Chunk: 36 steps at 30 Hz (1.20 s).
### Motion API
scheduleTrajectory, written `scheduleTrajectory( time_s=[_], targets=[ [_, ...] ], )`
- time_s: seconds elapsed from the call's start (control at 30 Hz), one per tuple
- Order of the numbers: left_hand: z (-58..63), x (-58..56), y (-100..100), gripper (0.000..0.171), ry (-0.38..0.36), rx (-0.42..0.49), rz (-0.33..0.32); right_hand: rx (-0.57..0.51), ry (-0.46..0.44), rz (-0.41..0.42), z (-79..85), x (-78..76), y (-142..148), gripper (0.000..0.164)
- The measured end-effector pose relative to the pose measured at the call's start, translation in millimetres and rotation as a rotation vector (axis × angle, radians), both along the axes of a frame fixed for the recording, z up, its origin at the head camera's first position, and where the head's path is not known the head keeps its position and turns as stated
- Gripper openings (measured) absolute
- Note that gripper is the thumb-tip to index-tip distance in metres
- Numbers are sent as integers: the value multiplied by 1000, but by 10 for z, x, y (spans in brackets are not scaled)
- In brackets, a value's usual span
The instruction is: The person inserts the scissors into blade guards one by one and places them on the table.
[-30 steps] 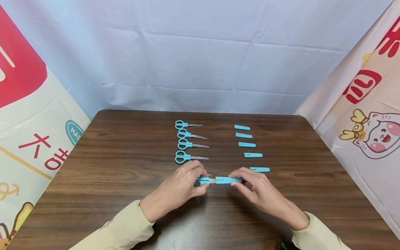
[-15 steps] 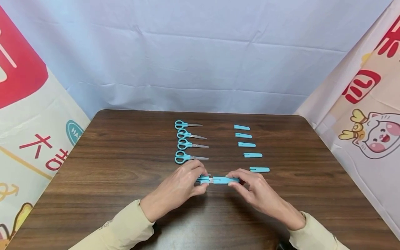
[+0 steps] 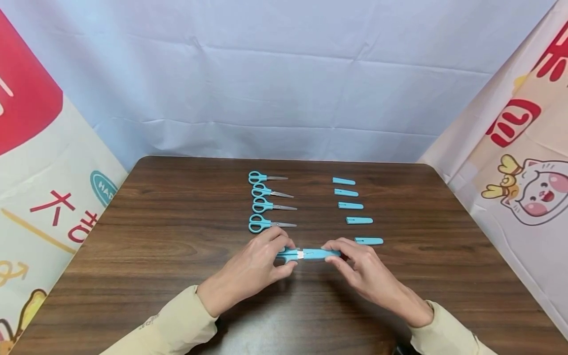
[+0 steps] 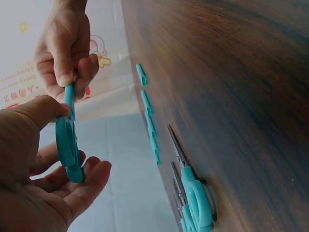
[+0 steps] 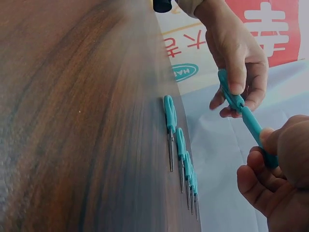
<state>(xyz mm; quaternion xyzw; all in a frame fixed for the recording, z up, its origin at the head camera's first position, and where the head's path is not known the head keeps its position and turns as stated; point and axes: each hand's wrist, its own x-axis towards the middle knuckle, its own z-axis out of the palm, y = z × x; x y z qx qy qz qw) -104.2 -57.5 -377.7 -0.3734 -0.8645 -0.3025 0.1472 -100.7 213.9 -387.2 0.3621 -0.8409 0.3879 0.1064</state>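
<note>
1. While the left hand (image 3: 257, 264) pinches a pair of scissors (image 3: 289, 254) by its light-blue handles, the right hand (image 3: 366, 266) grips a matching sheath (image 3: 314, 254) by its far end, thumb against fingers.
2. Scissors and sheath, held: raised off the table between the two hands, in one line, the sheath over most of the blades; a short strip of bare metal shows at its mouth.
3. Scissors, lying, four: a column (image 3: 263, 205) beyond the left hand, blades towards the right; a further pair, mostly hidden by that hand in the head view, shows in the right wrist view.
4. Sheaths, loose, five: a slanting column (image 3: 350, 205), right of the scissors, the nearest just beyond the right hand.
5. Table (image 3: 168, 222): dark brown, wood-grained.
6. Sleeves (image 3: 177, 318): pale beige, both arms.
7. Backdrop (image 3: 284, 93): creased, whitish cloth.
</note>
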Motion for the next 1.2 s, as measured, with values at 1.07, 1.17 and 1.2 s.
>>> scheduleTrajectory(
  time_s=[1.07,1.17,1.2],
  targets=[
    [32,27,34,13,31,3,-8,-46,5,66,-28,31,-85,28],
    [26,24,35,13,45,-1,3,-50,8,66,-27,28,-96,28],
    [27,22,37,13,54,-2,6,-50,11,64,-22,26,-98,27]
  ],
)
